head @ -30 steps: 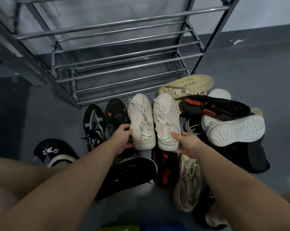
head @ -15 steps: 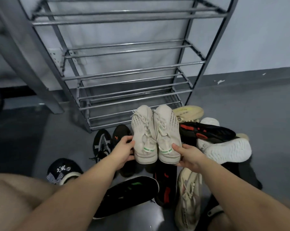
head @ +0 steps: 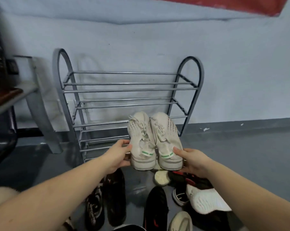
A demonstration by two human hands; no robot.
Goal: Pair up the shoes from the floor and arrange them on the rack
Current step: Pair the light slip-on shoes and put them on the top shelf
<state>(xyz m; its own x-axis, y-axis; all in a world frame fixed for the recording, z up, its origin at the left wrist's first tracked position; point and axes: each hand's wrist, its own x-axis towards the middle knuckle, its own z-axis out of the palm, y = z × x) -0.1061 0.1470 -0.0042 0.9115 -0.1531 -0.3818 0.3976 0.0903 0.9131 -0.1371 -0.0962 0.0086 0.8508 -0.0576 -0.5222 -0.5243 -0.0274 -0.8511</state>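
Observation:
Two cream knit sneakers with green heel stripes are held side by side in the air, toes pointing at the rack. My left hand (head: 119, 154) grips the heel of the left sneaker (head: 140, 140). My right hand (head: 193, 160) grips the heel of the right sneaker (head: 167, 140). The grey metal shoe rack (head: 124, 90) stands against the wall just beyond them, and its barred shelves carry nothing. The pair hovers in front of the lower shelves.
Several loose shoes lie on the grey floor below my arms: two black sneakers (head: 106, 197) at left, a black and red shoe (head: 156, 209), a white-soled shoe (head: 206, 200) and a cream one (head: 181, 221). A metal table leg (head: 39, 104) stands left of the rack.
Both hands have lifted the cream pair up off the pile toward the rack. The view has tilted up, so the whole rack and the wall now show.

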